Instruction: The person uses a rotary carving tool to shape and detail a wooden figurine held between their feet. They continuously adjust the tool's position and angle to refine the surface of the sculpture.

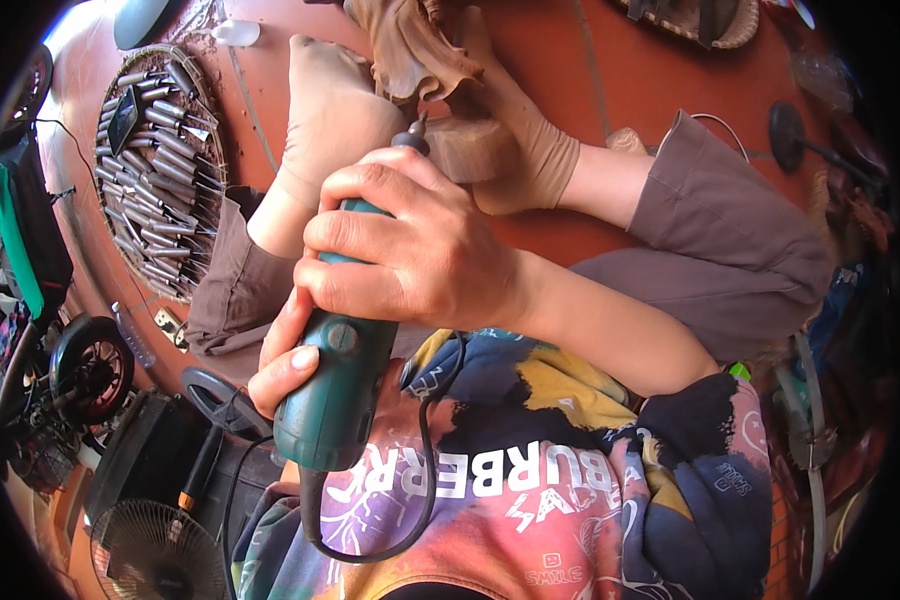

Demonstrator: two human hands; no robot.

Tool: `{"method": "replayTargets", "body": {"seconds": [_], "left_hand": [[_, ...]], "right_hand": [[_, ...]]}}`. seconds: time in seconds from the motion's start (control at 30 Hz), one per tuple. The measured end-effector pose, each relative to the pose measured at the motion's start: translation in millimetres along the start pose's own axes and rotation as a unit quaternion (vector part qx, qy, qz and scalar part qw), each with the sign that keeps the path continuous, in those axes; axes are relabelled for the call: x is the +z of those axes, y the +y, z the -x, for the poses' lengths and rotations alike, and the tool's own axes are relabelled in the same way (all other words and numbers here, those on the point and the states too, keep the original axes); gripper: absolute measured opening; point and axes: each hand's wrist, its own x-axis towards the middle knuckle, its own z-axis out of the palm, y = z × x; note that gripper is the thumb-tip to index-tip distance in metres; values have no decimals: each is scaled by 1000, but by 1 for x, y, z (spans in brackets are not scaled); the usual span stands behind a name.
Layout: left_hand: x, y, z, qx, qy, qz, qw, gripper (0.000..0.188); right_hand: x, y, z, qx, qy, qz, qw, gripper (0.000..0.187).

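My right hand (410, 235) wraps round the front of a green corded die grinder (335, 400). The fingers of my left hand (285, 365) curl round its rear body from the left side; the rest of that hand is hidden. The tool slants up and away, its pointed bit (420, 125) at the lower edge of a brown wood carving (410, 50) with wavy folds. I cannot tell whether the bit touches the wood. The carving's round, pale block-like base (470, 150) rests between my two feet, which wear beige socks.
To the left, a round woven basket (220, 160) holds many carving chisels (160, 180). The grinder's black cord (425, 500) loops over my shirt. A fan (155, 550), a black wheel (90, 370) and a clear bottle (133, 335) stand at lower left. Red tiles (540, 60) cover the floor.
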Motion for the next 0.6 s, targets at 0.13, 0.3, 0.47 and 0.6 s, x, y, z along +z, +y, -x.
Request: {"method": "replayTargets", "body": {"seconds": [0.13,0.3,0.47,0.6], "left_hand": [[9,-10,-2,19,29,11,999,72],[17,-17,-21,53,35,52,997,72],[17,-22,-23,72,49,55,995,69],[20,-29,-21,64,61,65,994,71]], "right_hand": [[2,4,1,-4,-3,10,1000,13],[2,14,3,-2,2,26,1000,13],[7,16,1,-2,2,13,1000,12],[7,18,0,0,-5,16,1000,11]]}}
